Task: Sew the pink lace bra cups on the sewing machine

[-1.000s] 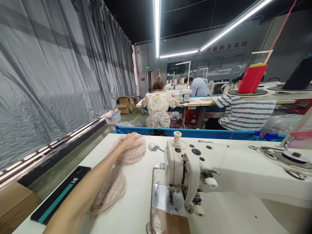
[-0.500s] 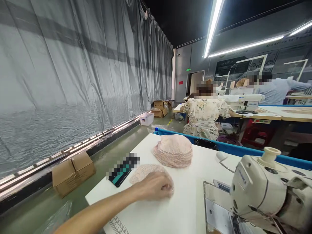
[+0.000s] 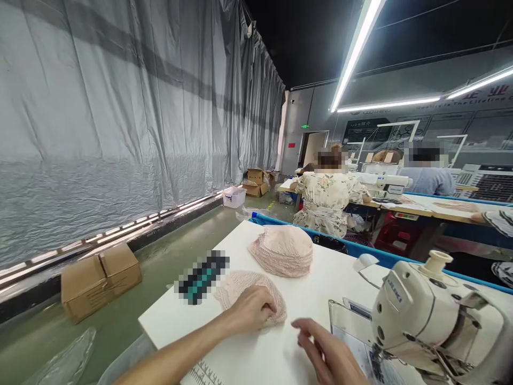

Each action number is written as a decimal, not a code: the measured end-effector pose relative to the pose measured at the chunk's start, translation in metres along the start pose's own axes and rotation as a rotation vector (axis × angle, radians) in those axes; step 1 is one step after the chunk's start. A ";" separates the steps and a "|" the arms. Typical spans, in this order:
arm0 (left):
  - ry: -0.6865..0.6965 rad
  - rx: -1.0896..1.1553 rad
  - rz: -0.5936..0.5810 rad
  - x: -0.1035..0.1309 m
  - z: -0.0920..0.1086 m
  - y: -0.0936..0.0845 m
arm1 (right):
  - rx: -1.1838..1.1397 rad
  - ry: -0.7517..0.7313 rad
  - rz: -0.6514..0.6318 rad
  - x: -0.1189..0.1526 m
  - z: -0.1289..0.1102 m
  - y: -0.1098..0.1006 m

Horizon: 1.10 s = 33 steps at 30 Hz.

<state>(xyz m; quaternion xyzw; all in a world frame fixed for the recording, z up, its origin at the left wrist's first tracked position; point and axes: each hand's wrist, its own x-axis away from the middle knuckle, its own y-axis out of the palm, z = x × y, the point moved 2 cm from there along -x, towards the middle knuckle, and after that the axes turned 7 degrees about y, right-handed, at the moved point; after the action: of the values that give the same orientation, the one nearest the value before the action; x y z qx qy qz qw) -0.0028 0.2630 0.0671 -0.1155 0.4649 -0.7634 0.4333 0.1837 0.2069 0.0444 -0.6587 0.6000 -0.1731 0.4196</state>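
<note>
My left hand (image 3: 250, 310) lies curled on the near stack of pink lace pieces (image 3: 236, 289) on the white sewing table (image 3: 328, 283), its fingers gripping the stack's edge. My right hand (image 3: 326, 350) hovers just right of it, fingers apart and holding nothing. A second, taller stack of pink lace pieces (image 3: 282, 250) sits farther back on the table, untouched. The cream sewing machine (image 3: 433, 315) stands to the right of both hands.
A blurred dark phone (image 3: 202, 277) lies at the table's left edge. A cardboard box (image 3: 100, 278) sits on the green floor by the grey curtain (image 3: 120, 117). A person in a floral dress (image 3: 326, 200) and other workers sit at tables beyond the blue bin edge (image 3: 360, 248).
My left hand moved from the far stack to the near stack and curled on it. My right hand has come into view beside it. The view swung left.
</note>
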 end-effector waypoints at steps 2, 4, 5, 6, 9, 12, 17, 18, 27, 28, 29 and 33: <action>-0.002 0.014 -0.018 0.002 0.000 -0.002 | 0.042 -0.019 0.004 -0.021 -0.006 0.009; -0.006 0.031 -0.046 0.004 0.000 -0.005 | 0.074 -0.019 -0.024 -0.034 -0.008 0.019; -0.009 0.039 -0.060 0.005 0.000 -0.006 | 0.092 -0.015 -0.038 -0.038 -0.008 0.023; -0.012 0.047 -0.073 0.005 -0.001 -0.007 | 0.109 -0.009 -0.053 -0.040 -0.007 0.025; -0.021 0.058 -0.096 0.006 -0.002 -0.007 | 0.146 0.009 -0.097 -0.038 -0.005 0.027; -0.030 0.047 -0.102 0.006 -0.003 -0.004 | 0.167 0.015 -0.141 -0.034 -0.004 0.024; -0.030 0.030 -0.128 0.004 -0.003 -0.004 | 0.178 0.007 -0.176 -0.034 -0.005 0.022; -0.032 0.028 -0.138 0.003 -0.003 -0.005 | 0.175 0.006 -0.171 -0.034 -0.005 0.023; -0.077 -0.019 -0.099 0.001 -0.003 0.003 | 0.090 -0.037 -0.114 -0.042 0.001 0.026; -0.076 -0.019 -0.085 0.001 -0.003 0.005 | 0.077 -0.039 -0.103 -0.042 0.001 0.025; -0.074 -0.016 -0.071 0.001 -0.002 0.007 | 0.065 -0.040 -0.092 -0.040 0.000 0.024; -0.077 0.018 -0.015 0.002 -0.002 0.008 | 0.029 -0.036 -0.022 -0.033 -0.004 0.024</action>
<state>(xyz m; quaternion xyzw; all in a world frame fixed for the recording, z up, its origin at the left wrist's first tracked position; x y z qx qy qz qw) -0.0008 0.2613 0.0592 -0.1444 0.4402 -0.7657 0.4461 0.1586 0.2382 0.0377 -0.6620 0.5825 -0.1744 0.4382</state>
